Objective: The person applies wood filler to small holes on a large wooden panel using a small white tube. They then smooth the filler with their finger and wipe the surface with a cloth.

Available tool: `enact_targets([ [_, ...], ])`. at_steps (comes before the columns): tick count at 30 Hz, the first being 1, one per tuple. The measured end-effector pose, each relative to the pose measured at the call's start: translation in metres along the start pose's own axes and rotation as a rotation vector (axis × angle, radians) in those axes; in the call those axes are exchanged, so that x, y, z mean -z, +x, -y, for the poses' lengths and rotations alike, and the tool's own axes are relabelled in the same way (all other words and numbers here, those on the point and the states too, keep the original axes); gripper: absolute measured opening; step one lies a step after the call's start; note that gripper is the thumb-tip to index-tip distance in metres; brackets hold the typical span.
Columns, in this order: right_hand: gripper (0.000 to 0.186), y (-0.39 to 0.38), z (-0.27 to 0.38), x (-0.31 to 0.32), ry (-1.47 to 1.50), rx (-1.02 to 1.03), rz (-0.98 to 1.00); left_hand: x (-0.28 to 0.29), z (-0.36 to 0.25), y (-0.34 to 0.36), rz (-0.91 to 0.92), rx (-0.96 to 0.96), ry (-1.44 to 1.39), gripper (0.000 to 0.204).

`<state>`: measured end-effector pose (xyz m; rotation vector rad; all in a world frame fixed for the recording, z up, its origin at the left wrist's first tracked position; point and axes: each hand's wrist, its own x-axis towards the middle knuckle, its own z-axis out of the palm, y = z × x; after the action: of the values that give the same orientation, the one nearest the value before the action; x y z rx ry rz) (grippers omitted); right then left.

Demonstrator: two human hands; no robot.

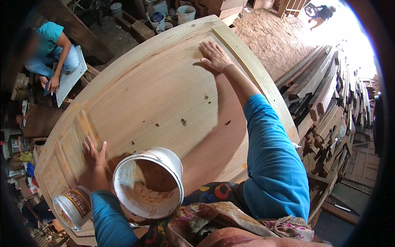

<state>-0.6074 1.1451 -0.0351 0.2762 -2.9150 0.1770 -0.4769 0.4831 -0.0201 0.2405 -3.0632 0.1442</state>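
Note:
A large pale wooden door with a recessed panel and raised moulding lies flat in front of me. My right hand rests with fingers stretched out on the panel's far end, beside the right-hand moulding. My left hand lies with spread fingers on the moulding at the door's left part; it holds nothing. Close to my left forearm, a white bucket smeared inside with brown filler stands tilted toward me. Several small dark holes mark the panel. Left of my forearm is a smaller white tub with a brown label.
At the far left a co-worker crouches over a white board. Stacked timber and wood offcuts fill the right side. More buckets stand beyond the door, by a dirt floor. Another person is far off.

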Motion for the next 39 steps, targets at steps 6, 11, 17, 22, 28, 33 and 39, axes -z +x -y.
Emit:
enact_targets([
  [6,0.084,0.016,-0.013,-0.004,-0.055,-0.083,0.064,-0.015,0.012,0.002,-0.050,-0.019,-0.094,0.092],
  [11,0.075,0.003,-0.009,0.017,-0.118,-0.036,-0.017,-0.011,0.006,-0.001,0.040,0.014,-0.173,0.090],
  [17,0.074,0.001,-0.024,-0.004,-0.121,-0.187,0.002,-0.035,0.023,0.004,-0.104,-0.065,-0.174,0.093],
  [22,0.073,0.008,-0.040,-0.021,-0.084,-0.181,-0.214,-0.037,0.026,0.010,-0.091,-0.070,-0.188,0.094],
  [28,0.079,0.014,-0.030,-0.011,-0.113,-0.256,-0.047,-0.034,0.023,0.006,-0.088,-0.066,-0.210,0.094],
  [33,0.083,0.015,-0.031,-0.012,-0.102,-0.266,-0.060,-0.031,0.022,0.007,-0.090,-0.080,-0.238,0.093],
  [39,0.088,0.015,-0.030,-0.007,-0.078,-0.295,-0.058,-0.035,0.027,0.005,-0.101,-0.078,-0.251,0.093],
])
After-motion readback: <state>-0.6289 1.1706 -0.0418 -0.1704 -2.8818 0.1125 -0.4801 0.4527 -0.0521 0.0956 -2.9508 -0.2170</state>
